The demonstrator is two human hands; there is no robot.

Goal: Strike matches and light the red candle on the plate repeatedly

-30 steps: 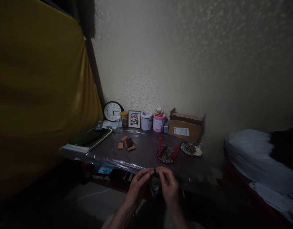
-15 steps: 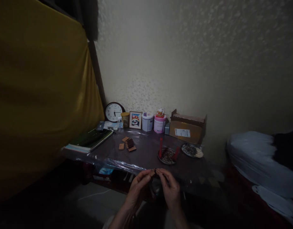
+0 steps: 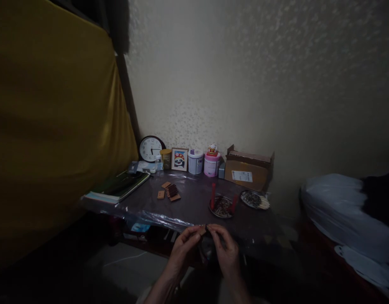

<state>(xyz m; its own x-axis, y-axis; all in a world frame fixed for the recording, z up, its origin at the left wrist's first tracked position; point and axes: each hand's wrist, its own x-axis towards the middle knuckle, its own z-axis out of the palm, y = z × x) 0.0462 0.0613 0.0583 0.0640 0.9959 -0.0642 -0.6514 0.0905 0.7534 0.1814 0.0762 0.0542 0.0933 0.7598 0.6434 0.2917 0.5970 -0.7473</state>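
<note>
My left hand (image 3: 182, 247) is closed around a small brown square piece (image 3: 202, 230), held just off the table's front edge. The fingers of my right hand (image 3: 227, 249) are pinched at that piece's right side, where something small and dark shows; what they grip is too small to make out. On the table lie several similar brown squares (image 3: 160, 194) and a dark ridged brown stack (image 3: 172, 190). To their right, a round plate (image 3: 221, 217) holds small speckled bits, with one red stick (image 3: 213, 195) upright and another red stick (image 3: 234, 203) leaning.
A second plate (image 3: 249, 198) carries dark bits and pale sticks. Along the wall stand a clock (image 3: 151, 148), a panda picture (image 3: 179, 159), two tins (image 3: 195, 162) and a cardboard box (image 3: 247, 171). A large book (image 3: 118, 188) lies left, beside a yellow curtain (image 3: 61, 126).
Both hands stay in nearly the same place. The right fingers have shifted slightly at the edge of the brown piece, and the dark bit there shows a little more.
</note>
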